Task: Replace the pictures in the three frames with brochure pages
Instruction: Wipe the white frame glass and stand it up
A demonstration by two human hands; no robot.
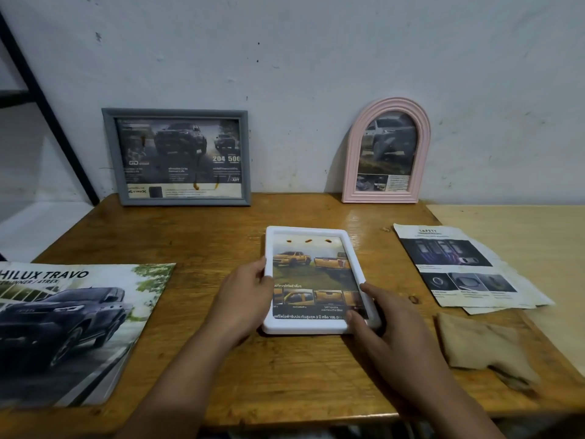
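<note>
A white frame (308, 231) lies face up in the middle of the wooden table (221, 236), showing a brochure page with yellow pickup trucks. My left hand (243, 299) grips its left edge, thumb on the front. My right hand (383, 331) holds the lower right corner, thumb pressing on the glass. A grey frame (110, 153) with a dark truck page leans on the wall at the back left. A pink arched frame (354, 147), also with a truck page, leans at the back right. The car brochure (72, 324) lies at the left.
Loose brochure pages (462, 267) lie at the right, partly on a pale board (522, 229). A brown cloth (484, 346) sits in front of them near the table's right edge. A black metal shelf post (41, 90) slants at the far left.
</note>
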